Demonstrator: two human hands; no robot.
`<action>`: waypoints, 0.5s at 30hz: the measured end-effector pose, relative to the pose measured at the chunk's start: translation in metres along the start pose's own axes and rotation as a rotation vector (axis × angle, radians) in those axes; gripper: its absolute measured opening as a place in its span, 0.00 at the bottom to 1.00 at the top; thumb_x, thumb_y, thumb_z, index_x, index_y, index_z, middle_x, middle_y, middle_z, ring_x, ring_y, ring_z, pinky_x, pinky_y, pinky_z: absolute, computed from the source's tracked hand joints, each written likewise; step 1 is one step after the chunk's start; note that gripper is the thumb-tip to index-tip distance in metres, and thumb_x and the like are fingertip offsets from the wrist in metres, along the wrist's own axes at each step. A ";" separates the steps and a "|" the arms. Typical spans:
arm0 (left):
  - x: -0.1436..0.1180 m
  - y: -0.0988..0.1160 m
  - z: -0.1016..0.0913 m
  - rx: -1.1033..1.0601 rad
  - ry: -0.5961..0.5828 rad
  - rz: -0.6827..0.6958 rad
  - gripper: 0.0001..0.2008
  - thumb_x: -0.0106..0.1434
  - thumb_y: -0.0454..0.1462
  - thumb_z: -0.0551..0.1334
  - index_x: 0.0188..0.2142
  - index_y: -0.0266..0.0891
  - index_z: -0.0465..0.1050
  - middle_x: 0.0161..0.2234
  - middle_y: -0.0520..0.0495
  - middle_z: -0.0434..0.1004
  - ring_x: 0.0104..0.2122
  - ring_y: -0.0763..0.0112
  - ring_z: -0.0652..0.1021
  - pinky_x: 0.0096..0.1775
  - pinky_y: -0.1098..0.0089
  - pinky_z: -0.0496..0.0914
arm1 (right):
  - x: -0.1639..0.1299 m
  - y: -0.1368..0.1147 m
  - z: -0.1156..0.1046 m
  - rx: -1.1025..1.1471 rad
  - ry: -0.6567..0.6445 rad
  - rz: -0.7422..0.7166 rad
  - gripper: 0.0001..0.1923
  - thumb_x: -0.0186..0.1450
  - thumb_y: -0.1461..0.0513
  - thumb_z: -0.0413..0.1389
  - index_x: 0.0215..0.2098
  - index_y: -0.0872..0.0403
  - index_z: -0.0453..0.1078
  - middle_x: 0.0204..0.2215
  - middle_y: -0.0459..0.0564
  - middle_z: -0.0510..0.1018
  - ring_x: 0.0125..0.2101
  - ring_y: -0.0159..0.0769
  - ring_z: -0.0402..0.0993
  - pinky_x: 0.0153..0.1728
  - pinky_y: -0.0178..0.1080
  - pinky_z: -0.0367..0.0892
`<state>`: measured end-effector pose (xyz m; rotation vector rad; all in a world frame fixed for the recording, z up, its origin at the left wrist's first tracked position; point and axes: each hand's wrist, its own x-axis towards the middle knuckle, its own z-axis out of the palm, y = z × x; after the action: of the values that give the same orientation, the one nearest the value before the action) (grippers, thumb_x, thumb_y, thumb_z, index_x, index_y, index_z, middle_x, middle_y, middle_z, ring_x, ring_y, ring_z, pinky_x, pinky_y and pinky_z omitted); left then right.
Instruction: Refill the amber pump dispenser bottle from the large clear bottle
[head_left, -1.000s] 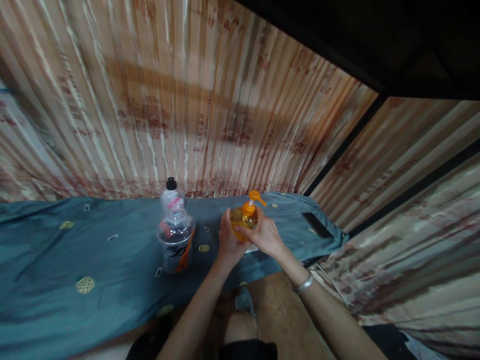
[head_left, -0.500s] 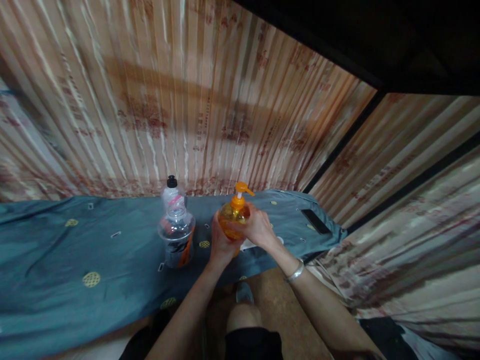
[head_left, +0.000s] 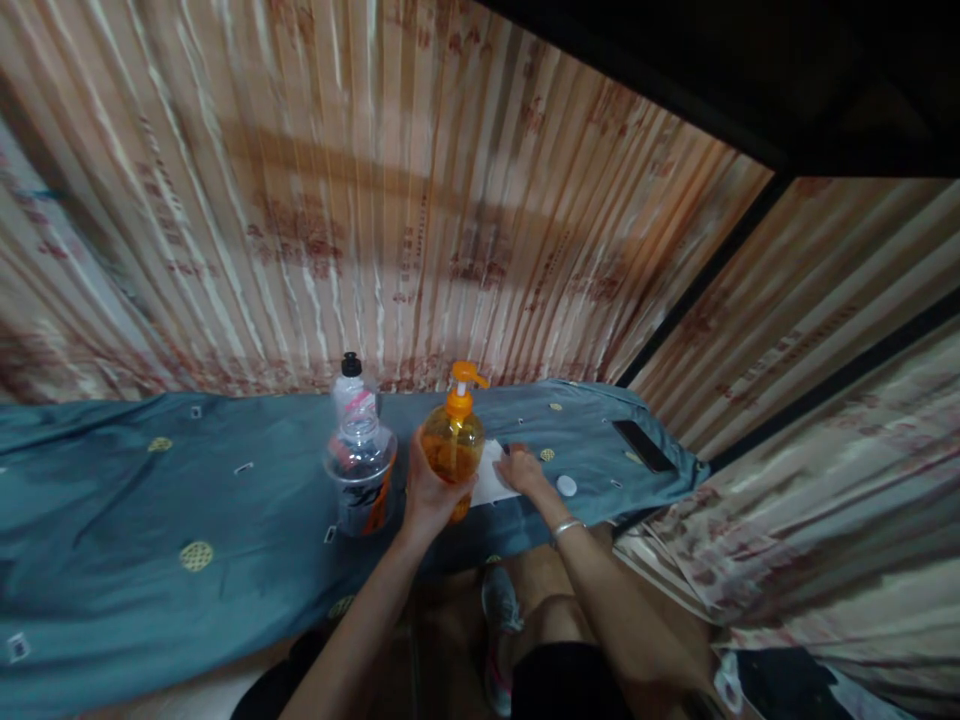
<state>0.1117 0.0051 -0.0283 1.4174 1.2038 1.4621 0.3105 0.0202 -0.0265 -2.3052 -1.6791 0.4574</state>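
Observation:
A pump bottle (head_left: 448,452) of amber liquid, with an orange pump head, stands upright near the front edge of the cloth-covered surface (head_left: 262,520). My left hand (head_left: 431,495) is wrapped round its left and lower side. To its right, my right hand (head_left: 523,470) has its fingers bent in a pinch at the edge of a white sheet of paper (head_left: 489,482). A small white round cap (head_left: 566,486) lies just right of that hand. Left of the pump bottle stands a clear plastic bottle (head_left: 364,490) without a cap, its label black and orange.
Behind the clear bottle is a squeeze bottle (head_left: 351,385) with a black cap. A dark phone-like slab (head_left: 643,445) lies at the far right of the cloth. Patterned curtains (head_left: 375,200) hang behind and to the right, with a dark frame bar (head_left: 697,290) between.
My right hand has let go of the pump bottle and moved right to the white paper. Within my left hand, the bottle now shows more of its front.

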 end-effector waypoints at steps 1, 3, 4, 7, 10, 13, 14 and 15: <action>0.000 0.001 -0.001 -0.003 -0.002 0.003 0.49 0.42 0.39 0.77 0.62 0.44 0.60 0.59 0.39 0.74 0.61 0.47 0.76 0.65 0.46 0.67 | 0.002 0.000 0.006 -0.013 -0.004 0.000 0.21 0.74 0.54 0.62 0.61 0.53 0.71 0.59 0.55 0.77 0.52 0.46 0.79 0.52 0.53 0.78; -0.001 0.002 -0.002 -0.011 -0.007 0.014 0.48 0.43 0.39 0.76 0.62 0.44 0.60 0.59 0.40 0.74 0.61 0.49 0.76 0.65 0.47 0.67 | 0.006 0.000 0.015 -0.023 -0.007 -0.012 0.21 0.74 0.54 0.62 0.61 0.53 0.71 0.59 0.55 0.77 0.52 0.46 0.79 0.52 0.53 0.78; -0.001 0.002 -0.003 -0.016 -0.009 0.018 0.48 0.43 0.39 0.76 0.62 0.44 0.60 0.59 0.40 0.75 0.61 0.49 0.76 0.65 0.47 0.67 | 0.007 0.001 0.018 -0.020 -0.009 -0.020 0.21 0.74 0.54 0.62 0.61 0.53 0.71 0.59 0.55 0.77 0.52 0.46 0.79 0.52 0.53 0.78; 0.001 0.002 -0.006 -0.026 -0.007 0.018 0.48 0.44 0.39 0.76 0.63 0.44 0.59 0.58 0.39 0.75 0.60 0.50 0.77 0.64 0.48 0.68 | 0.008 0.004 0.021 0.017 -0.006 -0.057 0.21 0.74 0.54 0.62 0.61 0.53 0.71 0.59 0.55 0.77 0.53 0.46 0.79 0.52 0.53 0.78; 0.002 -0.001 -0.009 -0.024 0.001 0.011 0.49 0.44 0.39 0.76 0.64 0.45 0.58 0.58 0.40 0.75 0.59 0.50 0.78 0.63 0.48 0.69 | 0.002 0.012 0.020 0.088 0.014 -0.113 0.16 0.73 0.57 0.62 0.56 0.55 0.75 0.51 0.54 0.82 0.48 0.44 0.82 0.50 0.47 0.78; 0.002 -0.004 -0.012 -0.009 0.010 0.006 0.49 0.44 0.40 0.77 0.64 0.44 0.58 0.59 0.39 0.74 0.60 0.49 0.77 0.64 0.47 0.69 | -0.008 0.019 0.020 0.178 0.004 -0.197 0.09 0.70 0.59 0.62 0.46 0.54 0.80 0.35 0.47 0.86 0.37 0.39 0.83 0.40 0.37 0.76; 0.002 -0.004 -0.012 -0.003 0.013 0.005 0.50 0.43 0.40 0.77 0.64 0.45 0.58 0.59 0.39 0.74 0.61 0.49 0.77 0.64 0.47 0.68 | -0.011 0.020 0.020 0.208 -0.014 -0.227 0.09 0.69 0.58 0.62 0.43 0.53 0.81 0.31 0.45 0.85 0.34 0.38 0.83 0.37 0.35 0.75; 0.002 -0.005 -0.013 0.003 0.017 0.004 0.50 0.43 0.40 0.77 0.64 0.45 0.58 0.60 0.39 0.74 0.61 0.48 0.76 0.64 0.47 0.68 | -0.014 0.021 0.021 0.236 -0.030 -0.253 0.09 0.69 0.57 0.62 0.40 0.53 0.82 0.29 0.44 0.85 0.33 0.37 0.83 0.36 0.35 0.74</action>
<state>0.0980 0.0068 -0.0320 1.4132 1.2150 1.4782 0.3170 0.0010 -0.0523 -1.8999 -1.7920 0.6011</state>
